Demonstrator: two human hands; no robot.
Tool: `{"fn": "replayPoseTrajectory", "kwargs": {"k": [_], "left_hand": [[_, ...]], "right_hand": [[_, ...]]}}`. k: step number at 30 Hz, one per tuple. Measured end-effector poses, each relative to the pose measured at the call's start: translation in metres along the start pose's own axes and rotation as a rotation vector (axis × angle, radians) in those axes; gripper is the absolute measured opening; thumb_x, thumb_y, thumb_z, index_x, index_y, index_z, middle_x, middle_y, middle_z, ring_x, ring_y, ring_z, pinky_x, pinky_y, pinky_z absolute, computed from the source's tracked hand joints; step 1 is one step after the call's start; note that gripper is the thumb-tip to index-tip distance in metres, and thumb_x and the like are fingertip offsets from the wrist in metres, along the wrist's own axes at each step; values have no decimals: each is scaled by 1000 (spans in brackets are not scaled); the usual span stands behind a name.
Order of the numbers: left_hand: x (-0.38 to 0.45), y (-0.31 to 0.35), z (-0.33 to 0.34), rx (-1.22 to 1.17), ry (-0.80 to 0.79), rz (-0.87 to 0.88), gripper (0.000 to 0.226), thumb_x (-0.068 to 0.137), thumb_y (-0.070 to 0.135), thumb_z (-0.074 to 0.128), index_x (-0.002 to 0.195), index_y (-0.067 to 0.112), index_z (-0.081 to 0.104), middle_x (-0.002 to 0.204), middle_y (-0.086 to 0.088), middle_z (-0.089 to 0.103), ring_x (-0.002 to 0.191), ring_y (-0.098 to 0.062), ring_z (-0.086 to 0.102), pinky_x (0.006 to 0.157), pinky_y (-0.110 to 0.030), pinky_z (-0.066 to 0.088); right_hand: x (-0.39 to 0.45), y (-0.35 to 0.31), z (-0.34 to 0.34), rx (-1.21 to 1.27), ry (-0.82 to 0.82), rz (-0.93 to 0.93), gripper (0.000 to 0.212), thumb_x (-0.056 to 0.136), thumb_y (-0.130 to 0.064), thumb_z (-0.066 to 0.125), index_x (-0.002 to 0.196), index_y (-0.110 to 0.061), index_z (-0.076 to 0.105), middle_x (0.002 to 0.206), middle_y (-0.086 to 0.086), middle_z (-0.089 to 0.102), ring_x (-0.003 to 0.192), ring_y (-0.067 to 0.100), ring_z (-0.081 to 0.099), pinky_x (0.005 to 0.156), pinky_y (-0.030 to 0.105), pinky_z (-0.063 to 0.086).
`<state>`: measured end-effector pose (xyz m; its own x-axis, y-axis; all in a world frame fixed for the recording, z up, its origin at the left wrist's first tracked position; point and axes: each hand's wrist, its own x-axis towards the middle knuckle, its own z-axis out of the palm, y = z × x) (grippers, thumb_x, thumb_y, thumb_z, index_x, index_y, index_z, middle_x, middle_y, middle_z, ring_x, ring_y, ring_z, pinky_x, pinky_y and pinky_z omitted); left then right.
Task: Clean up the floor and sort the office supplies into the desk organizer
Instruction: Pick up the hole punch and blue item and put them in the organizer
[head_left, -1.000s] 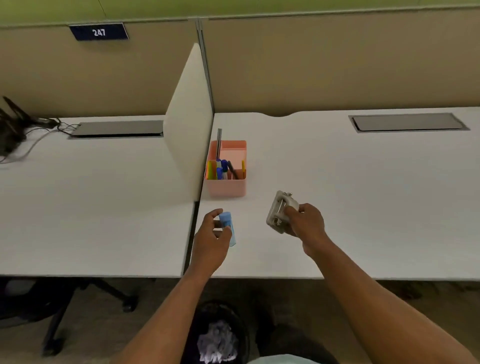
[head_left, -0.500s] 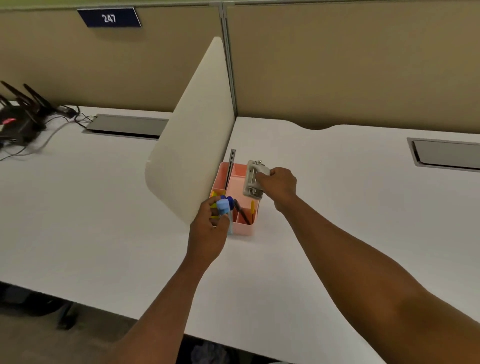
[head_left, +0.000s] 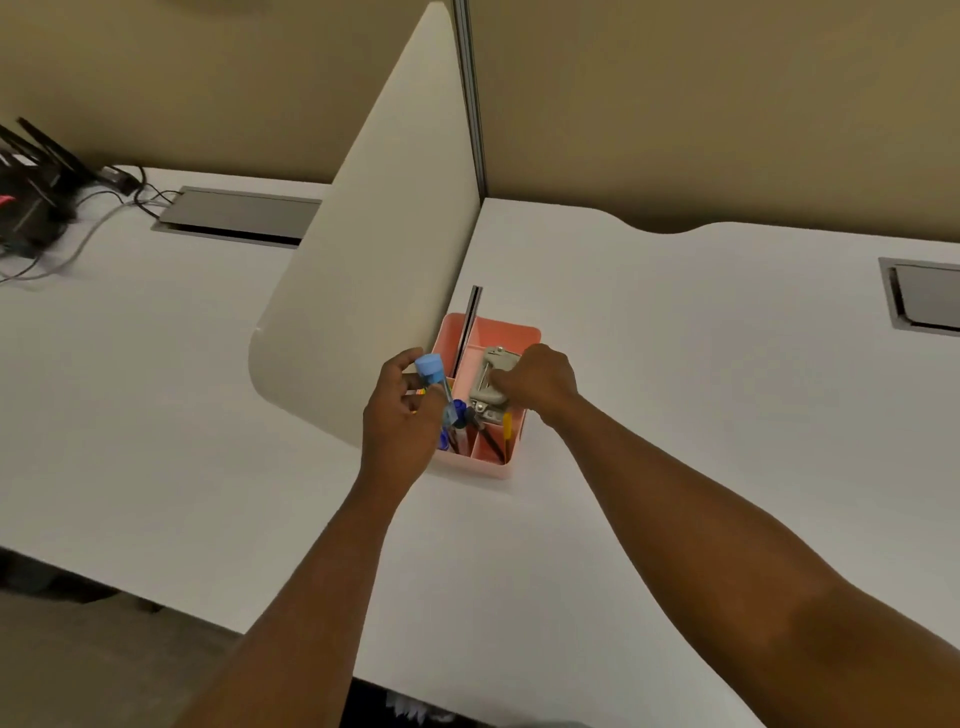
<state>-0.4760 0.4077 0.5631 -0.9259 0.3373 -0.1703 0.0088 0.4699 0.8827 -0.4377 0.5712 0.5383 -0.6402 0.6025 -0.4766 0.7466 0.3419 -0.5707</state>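
A pink desk organizer (head_left: 498, 470) stands on the white desk (head_left: 675, 415), just beside the lower edge of the cream divider panel (head_left: 374, 260). The right hand (head_left: 540, 382) is over the organizer's middle section with its fingers (head_left: 501, 384) clamped on a grey hole punch (head_left: 488, 382); the punch sits against the fingertips, tilted, its lower end at or just inside the organizer's rim — whether it touches the floor of the compartment cannot be told. The left hand (head_left: 400, 421) is at the organizer's left front corner, fingers closed around a clear tube with a blue cap (head_left: 434, 376); the cap stands above the thumb and forefinger, and the tube's body runs down between them toward the left front compartment. That compartment holds blue pens (head_left: 454, 415), partly hidden by the hand. The right front compartment holds a dark pen (head_left: 491, 444) and a yellow item (head_left: 506, 425) against its wall. A grey metal ruler (head_left: 470, 322) rises from the organizer's rear left section, leaning along the divider. On the neighbouring desk to the left lie black cables (head_left: 119, 192) and a dark device (head_left: 31, 208), well apart from the organizer.
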Motion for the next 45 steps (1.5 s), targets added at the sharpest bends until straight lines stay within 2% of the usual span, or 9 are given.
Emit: {"fn": "replayPoseTrajectory", "kwargs": {"k": [7, 9, 12, 15, 20, 25, 33, 39, 45], "left_hand": [[13, 4, 4, 50, -13, 13, 45, 94, 12, 59, 136, 22, 47, 126, -6, 62, 94, -13, 62, 61, -7, 50], [15, 8, 6, 70, -54, 47, 48, 94, 16, 60, 139, 23, 43, 129, -6, 61, 99, -14, 63, 69, -11, 53], [18, 14, 11, 126, -93, 128, 55, 93, 23, 62, 142, 23, 37, 128, -3, 62, 102, -14, 64, 85, -25, 53], [23, 20, 16, 194, -108, 210, 56, 92, 25, 63, 142, 23, 37, 124, 0, 64, 98, -11, 64, 82, -22, 51], [29, 25, 20, 271, -138, 298, 52, 91, 28, 64, 138, 20, 43, 123, 1, 64, 98, -11, 62, 86, -27, 54], [34, 7, 14, 403, -52, 191, 44, 98, 30, 52, 139, 15, 44, 140, -4, 53, 123, -21, 55, 98, -33, 46], [39, -32, 9, 550, -130, 29, 31, 101, 30, 44, 120, 9, 57, 123, -10, 62, 109, -22, 59, 84, -27, 42], [45, -40, 14, 550, -143, 9, 34, 102, 34, 40, 120, 10, 58, 119, -9, 63, 105, -22, 60, 81, -26, 41], [48, -44, 18, 558, -170, 0, 37, 103, 37, 37, 113, 10, 60, 113, -11, 65, 92, -18, 57, 80, -27, 42]], "right_hand": [[-10, -9, -6, -181, 163, -63, 50, 87, -55, 60, 109, -10, 57, 96, 4, 62, 81, 17, 55, 65, 29, 42], [-14, -13, -11, -72, 216, -171, 43, 91, -51, 56, 110, -12, 57, 97, 1, 61, 87, 17, 59, 68, 29, 42], [-25, -23, -17, 215, 59, -345, 37, 94, -48, 53, 110, -16, 60, 95, -7, 62, 85, 9, 58, 72, 24, 46], [-30, -23, -20, 233, 74, -452, 34, 90, -42, 63, 115, -19, 60, 95, -12, 61, 76, 3, 56, 69, 14, 45], [-20, -15, -25, 284, 163, -452, 23, 84, -30, 71, 103, -21, 59, 89, -13, 61, 72, 2, 57, 65, 12, 44], [3, 0, -36, 362, 383, -362, 27, 89, -23, 65, 113, -16, 53, 94, -5, 62, 73, 5, 58, 61, 8, 41], [47, 26, -19, 53, 277, -450, 16, 88, -15, 64, 98, -7, 54, 93, 11, 67, 73, 22, 59, 60, 24, 40], [65, 32, -14, -369, 105, -564, 33, 97, -22, 53, 130, -21, 52, 114, 9, 63, 107, 27, 53, 80, 37, 46], [77, 27, -30, -760, 41, -743, 36, 94, -12, 58, 130, -13, 58, 116, 12, 61, 107, 28, 51, 79, 35, 46]]}}
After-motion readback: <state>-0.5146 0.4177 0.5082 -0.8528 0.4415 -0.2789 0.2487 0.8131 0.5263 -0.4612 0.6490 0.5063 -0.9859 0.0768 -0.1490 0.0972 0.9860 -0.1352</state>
